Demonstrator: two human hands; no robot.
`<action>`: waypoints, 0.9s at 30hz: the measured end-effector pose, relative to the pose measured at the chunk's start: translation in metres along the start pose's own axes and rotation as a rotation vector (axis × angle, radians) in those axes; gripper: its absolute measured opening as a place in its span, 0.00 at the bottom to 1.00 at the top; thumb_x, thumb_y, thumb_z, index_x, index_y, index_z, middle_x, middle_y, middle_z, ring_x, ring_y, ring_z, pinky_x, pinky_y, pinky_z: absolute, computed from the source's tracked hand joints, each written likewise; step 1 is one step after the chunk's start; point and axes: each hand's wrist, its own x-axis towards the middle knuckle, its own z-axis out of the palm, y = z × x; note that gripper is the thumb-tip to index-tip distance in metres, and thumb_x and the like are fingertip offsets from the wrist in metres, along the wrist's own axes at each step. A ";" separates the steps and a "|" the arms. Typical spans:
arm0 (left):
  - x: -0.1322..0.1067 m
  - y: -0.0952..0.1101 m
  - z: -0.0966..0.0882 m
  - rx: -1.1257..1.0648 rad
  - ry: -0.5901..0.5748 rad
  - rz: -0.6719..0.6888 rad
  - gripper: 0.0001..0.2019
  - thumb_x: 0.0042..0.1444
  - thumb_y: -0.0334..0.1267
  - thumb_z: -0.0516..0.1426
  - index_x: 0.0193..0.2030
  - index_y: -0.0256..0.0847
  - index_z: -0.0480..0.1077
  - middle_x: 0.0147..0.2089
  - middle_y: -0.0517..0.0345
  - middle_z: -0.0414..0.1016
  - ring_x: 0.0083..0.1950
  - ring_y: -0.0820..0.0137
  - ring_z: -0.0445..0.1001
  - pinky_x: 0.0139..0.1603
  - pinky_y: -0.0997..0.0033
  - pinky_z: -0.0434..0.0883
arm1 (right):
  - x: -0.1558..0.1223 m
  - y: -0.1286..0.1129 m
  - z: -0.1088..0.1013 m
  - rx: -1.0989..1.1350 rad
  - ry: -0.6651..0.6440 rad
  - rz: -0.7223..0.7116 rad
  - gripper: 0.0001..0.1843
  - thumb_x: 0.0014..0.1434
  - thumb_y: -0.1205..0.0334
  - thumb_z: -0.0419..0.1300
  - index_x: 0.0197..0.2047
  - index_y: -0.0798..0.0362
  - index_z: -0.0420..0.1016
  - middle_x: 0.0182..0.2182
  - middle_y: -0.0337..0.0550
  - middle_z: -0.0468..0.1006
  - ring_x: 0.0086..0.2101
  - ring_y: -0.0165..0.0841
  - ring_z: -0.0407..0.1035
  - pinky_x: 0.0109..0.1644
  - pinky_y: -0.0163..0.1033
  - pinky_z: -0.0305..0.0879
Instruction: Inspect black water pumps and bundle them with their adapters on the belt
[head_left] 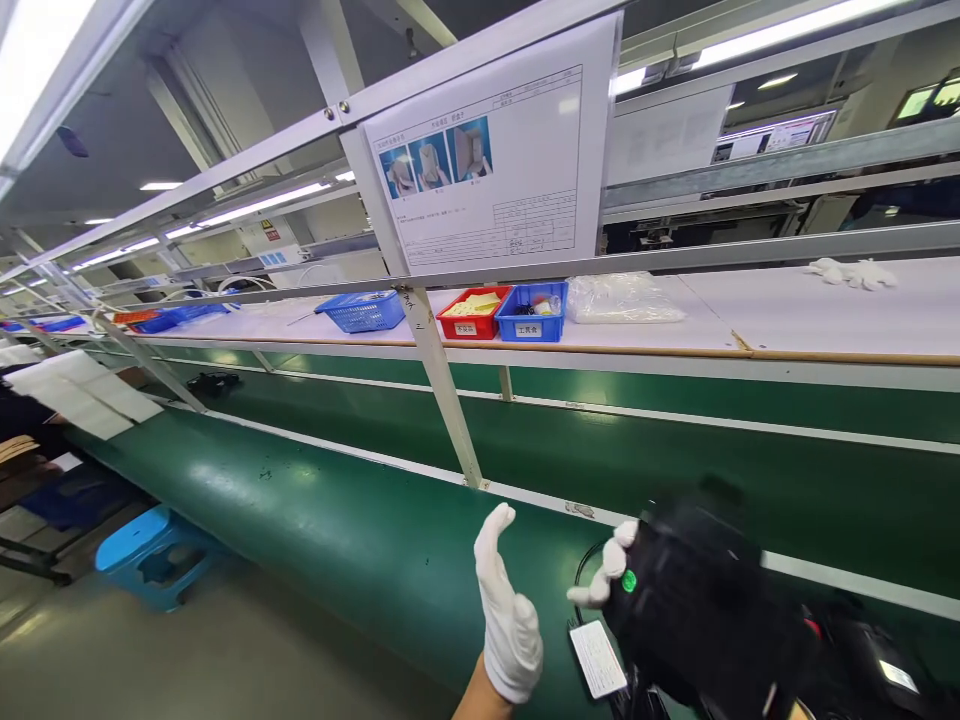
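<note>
My left hand [507,615], in a white glove, is raised over the green work surface [360,530] with its fingers stretched out and holds nothing. To its right, the white-gloved fingers of my right hand [611,565] grip the left edge of a bulky black object [697,600]. Motion blurs this object, so its kind is unclear; a round green sticker [629,581] sits near the fingers. The rest of my right hand is hidden behind it. Below it are a white label [598,658] and a black cable [582,568].
A red bin [471,325] and blue bin [531,327] stand on the shelf beside a clear plastic bag [622,300]. Further left is a blue basket [364,312]. A metal post [446,400] rises ahead. More black items [862,650] lie at right; a blue stool [154,550] stands left.
</note>
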 end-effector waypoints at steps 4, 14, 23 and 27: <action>0.012 0.022 0.000 -0.128 -0.134 -0.402 0.26 0.71 0.56 0.45 0.70 0.49 0.60 0.69 0.47 0.68 0.69 0.57 0.67 0.71 0.49 0.63 | -0.008 -0.003 0.001 0.137 -0.070 0.165 0.38 0.46 0.26 0.67 0.53 0.42 0.80 0.47 0.49 0.85 0.43 0.49 0.81 0.54 0.60 0.73; 0.023 0.059 0.022 -0.649 -0.315 -0.782 0.54 0.49 0.67 0.65 0.77 0.50 0.48 0.73 0.44 0.62 0.73 0.49 0.62 0.70 0.49 0.67 | 0.012 -0.009 0.037 -0.651 0.254 0.166 0.37 0.51 0.42 0.71 0.58 0.50 0.69 0.52 0.52 0.80 0.55 0.50 0.73 0.62 0.56 0.68; 0.041 0.064 0.016 -0.684 -0.502 -0.860 0.38 0.62 0.70 0.47 0.75 0.57 0.55 0.72 0.56 0.66 0.74 0.53 0.61 0.69 0.46 0.67 | 0.010 -0.052 0.059 -0.667 0.212 0.264 0.31 0.48 0.49 0.70 0.53 0.51 0.70 0.40 0.46 0.80 0.39 0.43 0.74 0.48 0.51 0.74; 0.050 0.005 0.035 -0.618 -0.755 -0.838 0.43 0.58 0.73 0.49 0.70 0.45 0.65 0.71 0.46 0.67 0.75 0.48 0.57 0.74 0.43 0.58 | -0.017 -0.095 0.049 -0.554 0.304 0.057 0.33 0.55 0.33 0.63 0.55 0.47 0.75 0.49 0.51 0.81 0.42 0.46 0.76 0.44 0.52 0.76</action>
